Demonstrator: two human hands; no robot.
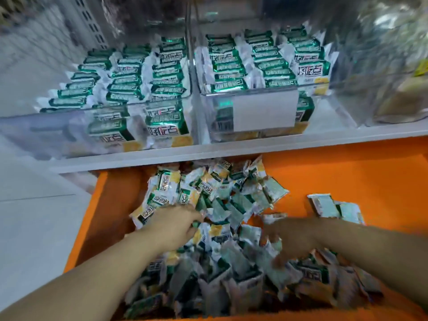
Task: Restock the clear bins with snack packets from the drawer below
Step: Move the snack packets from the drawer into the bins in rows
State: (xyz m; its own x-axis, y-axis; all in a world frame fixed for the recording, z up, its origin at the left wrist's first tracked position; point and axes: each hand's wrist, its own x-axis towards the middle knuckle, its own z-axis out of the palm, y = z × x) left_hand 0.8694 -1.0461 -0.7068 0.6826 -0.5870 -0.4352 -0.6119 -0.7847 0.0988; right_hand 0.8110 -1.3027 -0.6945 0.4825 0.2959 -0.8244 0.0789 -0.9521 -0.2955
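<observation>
Broadly, the wide orange drawer [347, 181] fills the near half of the scene, pulled open, and a white shelf ledge [231, 150] crosses just past its far edge. Side by side on that shelf stand the left clear plastic bin [46, 130] and the right clear plastic bin [250, 91]. Each holds rows of green-and-white packets set on edge, with their long sides running left to right. The right bin carries a blank white label [264, 112] on its front wall. A third clear container at far right is too blurred to read.

Inside the drawer, a loose heap of green, white and yellow foil snack packets [220, 205] lies at every angle from far to near. A few stray packets [333, 207] sit apart on the right.

Both hands are down on this heap, so the stock is directly beneath them and the bins lie farther off and higher. The left hand [176, 225] reaches in nearer the left bin, its fingers bent down among the packets. Whether they close on any is hidden. The right hand [289, 239] is smeared by blur over the heap's right side, and its grip cannot be told.

By my reading, any handful must rise over the shelf ledge and a bin's front wall. It would also need turning to match the rows.
</observation>
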